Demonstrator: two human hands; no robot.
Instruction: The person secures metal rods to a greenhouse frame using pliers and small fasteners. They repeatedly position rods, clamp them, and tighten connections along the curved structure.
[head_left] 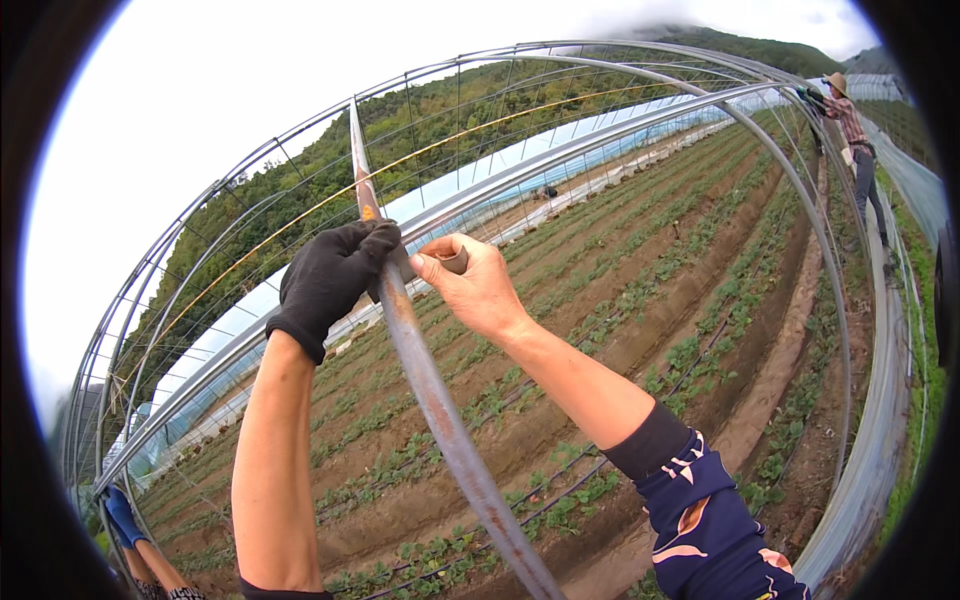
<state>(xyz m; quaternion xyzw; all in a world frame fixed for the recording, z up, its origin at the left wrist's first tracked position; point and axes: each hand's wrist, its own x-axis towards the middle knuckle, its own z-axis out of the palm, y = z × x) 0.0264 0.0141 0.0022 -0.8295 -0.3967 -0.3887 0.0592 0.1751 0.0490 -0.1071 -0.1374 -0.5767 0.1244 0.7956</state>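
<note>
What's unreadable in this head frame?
- Small grey piece in the right hand: mostly covered by fingers, kind unclear.
- Joint where the rusty hoop pipe meets the long rail: hidden behind the gloved left hand.
- Person in a hat at the far hoop: too small, bent by fisheye.
- Blue glove, lower left: cut by rim.

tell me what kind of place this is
Most likely a farm field under a bare greenhouse frame: curved metal hoops arch overhead, rows of small green plants run along ridged soil, and both hands work at a metal pipe.
</note>
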